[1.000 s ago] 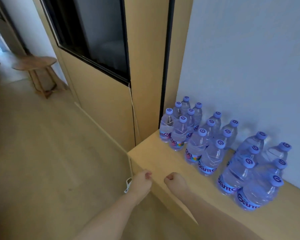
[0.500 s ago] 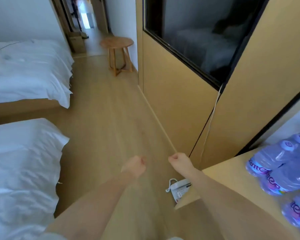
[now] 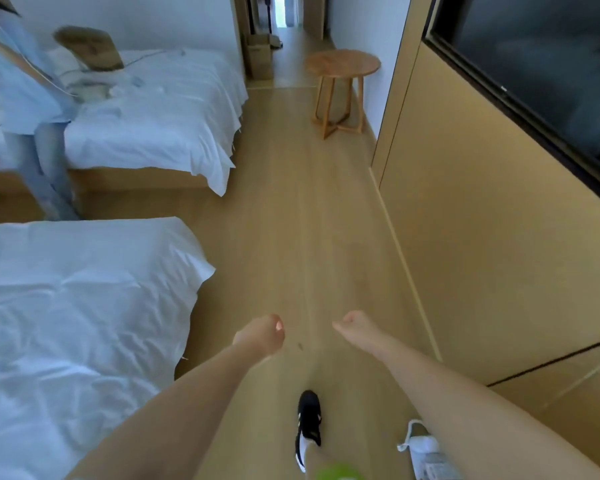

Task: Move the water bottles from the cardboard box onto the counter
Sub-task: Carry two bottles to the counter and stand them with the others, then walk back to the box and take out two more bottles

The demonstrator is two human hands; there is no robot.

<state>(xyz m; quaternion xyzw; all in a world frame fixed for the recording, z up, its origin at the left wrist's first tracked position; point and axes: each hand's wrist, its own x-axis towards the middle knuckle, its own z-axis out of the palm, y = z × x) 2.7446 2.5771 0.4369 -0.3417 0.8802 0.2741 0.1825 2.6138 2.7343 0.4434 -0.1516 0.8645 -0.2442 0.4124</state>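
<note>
— Hands? Left hand [image 3: 262, 336] and right hand [image 3: 352, 323] are loosely fisted, empty, side by side above the floor [image 3: 291, 220].

— Bottles?

— None visible. A cardboard box [image 3: 258, 55] stands far ahead by the doorway, roughly equidistant from both hands.

Both forearms extend forward over the wooden floor [image 3: 291, 209]. Left hand [image 3: 262, 336] and right hand [image 3: 352, 327] are each curled into a loose fist, holding nothing, near one another but apart. Two beds with white sheets [image 3: 84, 289] stand at left. A round wooden side table [image 3: 342, 62] stands by the far wall, with a cardboard box [image 3: 258, 55] beyond it at the doorway. A black-and-white shoe [image 3: 308, 424] shows below the arms. A second person [image 3: 32, 109], blurred, stands between the beds.
</note>
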